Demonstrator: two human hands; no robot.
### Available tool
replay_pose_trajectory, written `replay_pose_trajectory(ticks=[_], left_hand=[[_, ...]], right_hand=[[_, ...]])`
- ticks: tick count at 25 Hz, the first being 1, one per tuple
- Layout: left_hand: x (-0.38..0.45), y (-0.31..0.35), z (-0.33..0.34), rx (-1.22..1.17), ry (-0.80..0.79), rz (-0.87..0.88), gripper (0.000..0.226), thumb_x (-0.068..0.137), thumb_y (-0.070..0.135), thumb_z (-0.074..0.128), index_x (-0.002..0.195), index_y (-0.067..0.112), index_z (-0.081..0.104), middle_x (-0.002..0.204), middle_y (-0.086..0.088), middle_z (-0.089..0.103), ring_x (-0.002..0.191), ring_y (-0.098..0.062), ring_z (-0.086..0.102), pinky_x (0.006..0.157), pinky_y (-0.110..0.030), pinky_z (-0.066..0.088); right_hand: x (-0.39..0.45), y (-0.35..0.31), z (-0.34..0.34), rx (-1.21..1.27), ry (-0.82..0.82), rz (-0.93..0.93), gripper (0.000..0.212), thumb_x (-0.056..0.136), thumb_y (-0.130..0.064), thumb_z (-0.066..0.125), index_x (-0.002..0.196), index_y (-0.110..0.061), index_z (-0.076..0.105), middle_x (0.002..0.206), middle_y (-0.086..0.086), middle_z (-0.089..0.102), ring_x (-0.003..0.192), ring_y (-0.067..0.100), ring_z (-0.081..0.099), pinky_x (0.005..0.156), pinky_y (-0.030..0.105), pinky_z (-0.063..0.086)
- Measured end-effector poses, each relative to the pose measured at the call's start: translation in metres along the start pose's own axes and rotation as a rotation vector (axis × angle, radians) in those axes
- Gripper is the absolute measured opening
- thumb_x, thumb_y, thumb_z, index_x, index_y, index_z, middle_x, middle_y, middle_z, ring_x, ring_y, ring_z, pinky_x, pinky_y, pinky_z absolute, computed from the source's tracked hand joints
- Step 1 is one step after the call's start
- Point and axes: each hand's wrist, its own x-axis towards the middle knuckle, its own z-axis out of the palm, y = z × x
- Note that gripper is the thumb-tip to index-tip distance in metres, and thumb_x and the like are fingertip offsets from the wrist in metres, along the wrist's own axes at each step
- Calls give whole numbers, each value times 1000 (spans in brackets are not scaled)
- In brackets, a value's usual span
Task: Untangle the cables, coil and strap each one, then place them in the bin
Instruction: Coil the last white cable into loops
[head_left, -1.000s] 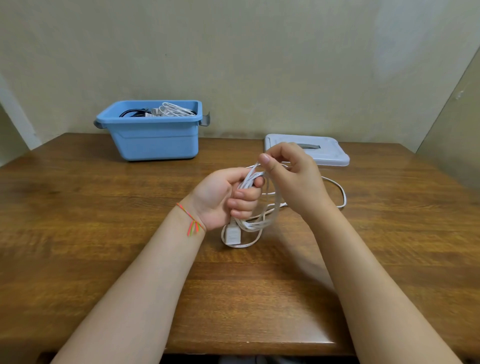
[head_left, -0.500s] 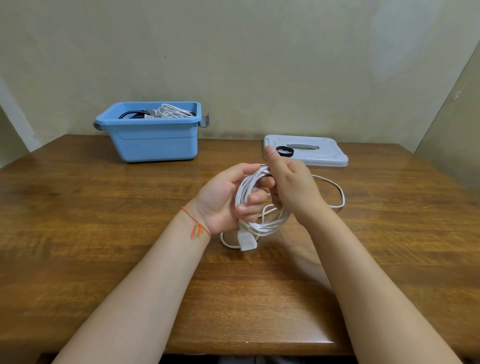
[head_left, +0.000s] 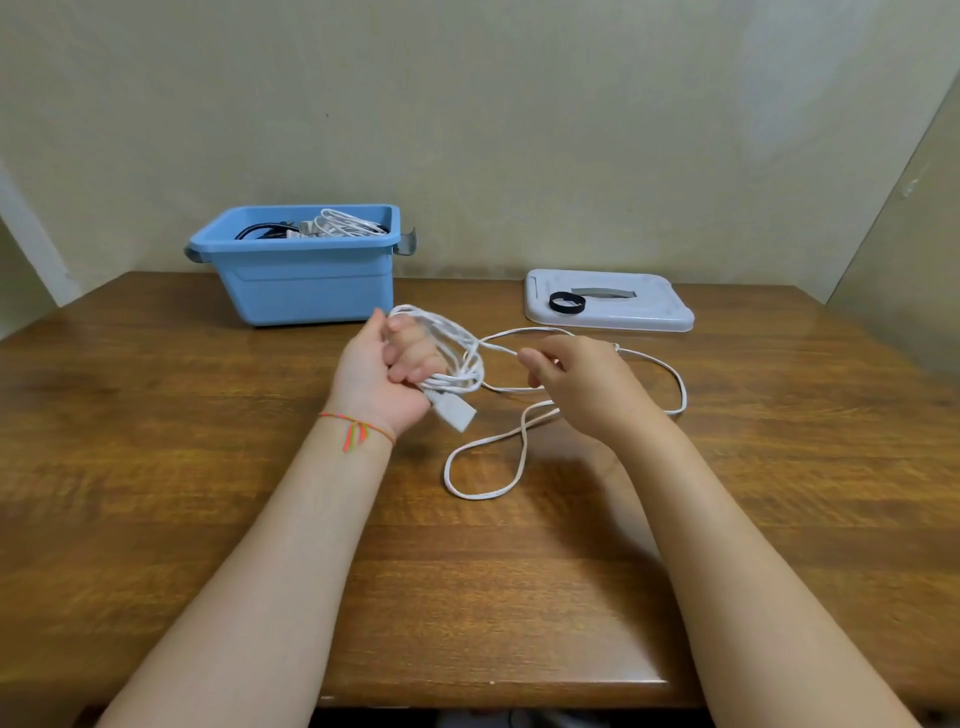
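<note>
Curled tight, the left hand (head_left: 387, 371) grips a bundle of loops of the thin white cable (head_left: 457, 358), fingers wrapped round the coil and its white rectangular plug (head_left: 454, 410) poking out below the palm, all of it held up off the wood. Across from it, the right hand (head_left: 587, 387) pinches the loose run of that same cable between thumb and fingertips, the strand stretched from the coil to the pinch. Beyond the right hand the slack trails out over the brown wooden table (head_left: 208, 493), swinging wide to the right and back, and nearer the camera it lies in a loose figure-of-eight loop on the tabletop. On the left wrist sits a thin thread bracelet in red, orange and green (head_left: 356, 431). Further back, to the left, a light blue plastic bin (head_left: 306, 280) stands near the wall, with coiled white and black cables (head_left: 332, 226) showing above its rim. To the right of it lies a flat pale grey plastic lid (head_left: 649, 312), and a small black strap ring (head_left: 567, 302) rests on its left part beside a grey recessed handle.
</note>
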Motion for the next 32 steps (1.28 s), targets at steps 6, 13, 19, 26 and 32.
replay_pose_trajectory(ticks=[6, 13, 19, 26, 32], left_hand=[[5, 7, -10, -67, 235, 176, 53, 106, 41, 27, 59, 19, 40, 39, 7, 26, 28, -9, 22, 33, -17, 21], [0, -7, 8, 306, 133, 201, 58, 102, 59, 26, 63, 19, 44, 45, 6, 26, 34, -9, 24, 37, -21, 24], [-4, -23, 14, 799, 143, 290, 43, 105, 46, 36, 73, 17, 43, 52, 3, 27, 39, -11, 25, 43, -25, 22], [-5, -34, 10, 1085, 46, 238, 37, 105, 38, 43, 77, 15, 54, 60, 1, 51, 49, -12, 45, 48, -25, 37], [-9, -36, 11, 1153, -60, 53, 40, 105, 39, 39, 74, 15, 45, 48, 0, 30, 35, -11, 24, 44, -23, 14]], right_hand=[[0, 1, -5, 171, 103, 106, 8, 96, -18, 51, 99, -14, 57, 84, -2, 59, 74, 14, 53, 61, 30, 41], [-7, -14, 1, -73, -150, -56, 10, 84, -25, 70, 75, -27, 70, 68, -14, 57, 71, 8, 56, 59, 23, 41], [-23, -34, -8, 298, -355, -249, 30, 86, -5, 54, 99, -19, 77, 62, -9, 57, 50, 1, 46, 51, 10, 35], [-26, -35, -11, 533, -404, -299, 24, 81, 7, 48, 100, -5, 57, 80, 10, 73, 61, 23, 65, 57, 21, 46], [-15, -19, -16, 365, 94, -231, 15, 83, -25, 77, 85, -20, 63, 54, -7, 55, 48, 6, 46, 52, 22, 37]])
